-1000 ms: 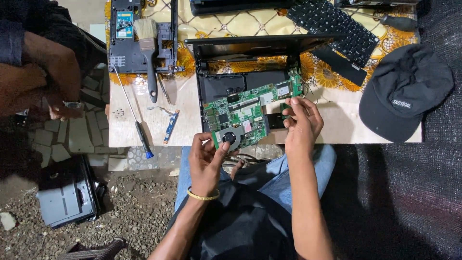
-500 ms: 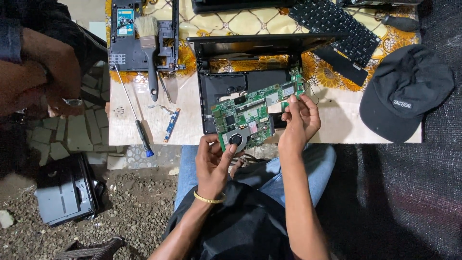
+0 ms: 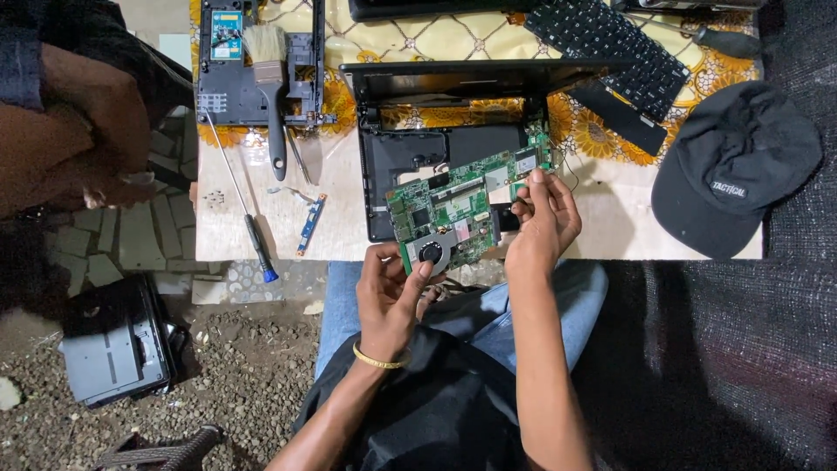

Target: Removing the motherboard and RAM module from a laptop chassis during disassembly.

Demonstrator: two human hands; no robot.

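A green circuit board with a round fan at its near corner is lifted and tilted above the black laptop base. My left hand, with a gold bangle on the wrist, grips the board's near left corner by the fan. My right hand pinches the board's right edge. The laptop's lid stands open behind the base.
A black keyboard and a black cap lie to the right. A brush, a screwdriver and a small blue strip lie to the left near another dismantled case. Another person's arm is at far left.
The green board has come up out of the laptop base and tilted, both hands lifting it toward me.
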